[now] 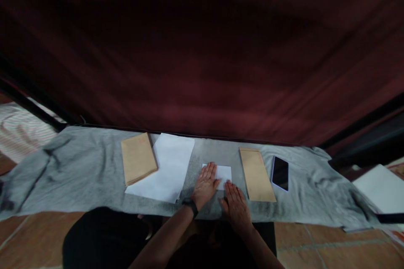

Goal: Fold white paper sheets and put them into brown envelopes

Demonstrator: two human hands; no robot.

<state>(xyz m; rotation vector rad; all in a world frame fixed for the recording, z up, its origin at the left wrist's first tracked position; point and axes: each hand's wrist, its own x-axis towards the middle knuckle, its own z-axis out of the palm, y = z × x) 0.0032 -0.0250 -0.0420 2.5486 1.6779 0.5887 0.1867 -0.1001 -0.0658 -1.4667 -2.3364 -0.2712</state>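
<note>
A small white piece of paper [224,172], seemingly folded, lies flat on the grey cloth in front of me. My left hand [205,183] rests flat over its left side, fingers stretched out, with a dark band on the wrist. At the paper's lower right edge lies my right hand [235,204], its fingers extended and flat. Neither hand grips anything. To the right is a long brown paper envelope [257,174]. Larger white sheets [175,166] lie to the left, partly under a stack of brown envelopes [139,159].
A phone [280,173] with a dark screen lies right of the single envelope. The grey cloth [85,168] covers the long, narrow surface. A dark red curtain [202,71] hangs along the far edge. A white flat object [381,187] is at the far right, above the tiled floor [299,243].
</note>
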